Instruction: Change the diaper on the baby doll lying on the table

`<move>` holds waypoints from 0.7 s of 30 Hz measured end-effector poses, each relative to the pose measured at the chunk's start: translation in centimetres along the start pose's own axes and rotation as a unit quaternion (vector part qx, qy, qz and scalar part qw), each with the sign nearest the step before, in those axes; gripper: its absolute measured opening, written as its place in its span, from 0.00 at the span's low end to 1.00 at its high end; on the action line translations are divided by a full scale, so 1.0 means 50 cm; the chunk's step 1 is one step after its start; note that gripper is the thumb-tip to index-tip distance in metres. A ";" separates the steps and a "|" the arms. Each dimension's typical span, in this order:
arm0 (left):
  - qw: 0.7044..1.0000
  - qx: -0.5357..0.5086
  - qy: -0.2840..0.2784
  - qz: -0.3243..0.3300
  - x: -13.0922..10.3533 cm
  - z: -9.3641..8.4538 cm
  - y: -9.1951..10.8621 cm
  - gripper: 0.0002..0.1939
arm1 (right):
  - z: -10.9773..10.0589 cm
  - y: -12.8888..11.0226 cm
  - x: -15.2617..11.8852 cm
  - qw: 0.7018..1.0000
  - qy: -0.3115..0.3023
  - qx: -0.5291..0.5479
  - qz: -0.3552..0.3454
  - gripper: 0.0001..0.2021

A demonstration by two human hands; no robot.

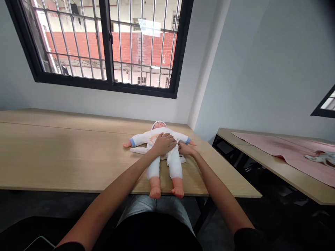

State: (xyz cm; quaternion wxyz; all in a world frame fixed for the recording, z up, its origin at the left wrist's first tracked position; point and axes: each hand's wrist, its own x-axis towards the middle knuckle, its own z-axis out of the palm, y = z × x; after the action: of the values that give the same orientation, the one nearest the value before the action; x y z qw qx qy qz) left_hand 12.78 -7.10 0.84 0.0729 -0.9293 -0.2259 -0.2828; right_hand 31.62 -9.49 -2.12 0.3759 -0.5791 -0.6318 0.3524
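A baby doll [154, 135] in white clothes with blue cuffs and a white cap lies on its back on the wooden table [78, 157], its feet at the front edge. My left hand [164, 143] rests flat on the doll's belly, fingers stretched out. Beside the doll's waist, on the right, my right hand [184, 149] has its fingers bent against the white clothing; what they pinch is too small to make out. White cloth [138, 150] sticks out from under the doll on the left, and another bit shows by its right hip.
A second table [295, 177] at the right bears a pink cloth [277, 144] and a crumpled whitish cloth [323, 157]. Behind the table stands a wall with a barred window [108, 45]. My legs are below the front edge.
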 end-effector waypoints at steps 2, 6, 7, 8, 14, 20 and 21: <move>1.000 0.000 0.004 0.000 -0.003 -0.003 0.000 0.16 | -0.023 -0.005 -0.011 0.999 -0.032 -0.019 0.033 0.13; 1.000 -0.004 0.011 0.001 -0.003 -0.006 0.001 0.15 | -0.058 -0.020 -0.036 0.987 -0.119 -0.044 0.098 0.18; 1.000 -0.005 0.012 0.001 -0.003 -0.006 0.001 0.15 | -0.061 -0.024 -0.039 0.983 -0.139 -0.044 0.110 0.19; 1.000 -0.006 0.013 0.001 -0.003 -0.006 0.001 0.15 | -0.061 -0.027 -0.042 0.980 -0.155 -0.042 0.117 0.20; 1.000 -0.017 0.007 0.002 -0.004 -0.008 0.003 0.15 | -0.065 -0.037 -0.043 0.991 -0.099 0.051 0.074 0.12; 0.999 -0.036 0.010 0.005 -0.003 -0.005 0.000 0.15 | -0.072 -0.028 -0.027 0.984 -0.016 0.159 0.075 0.03; 0.999 -0.039 0.010 0.006 -0.003 -0.005 0.000 0.15 | -0.071 -0.026 -0.024 0.982 -0.009 0.171 0.078 0.03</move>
State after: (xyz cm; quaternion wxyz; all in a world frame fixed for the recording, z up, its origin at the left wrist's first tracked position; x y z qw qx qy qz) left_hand 12.54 -7.22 0.99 0.0411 -0.9299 -0.2081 -0.3005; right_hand 34.20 -10.77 0.63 0.4352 -0.5502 -0.5187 0.4886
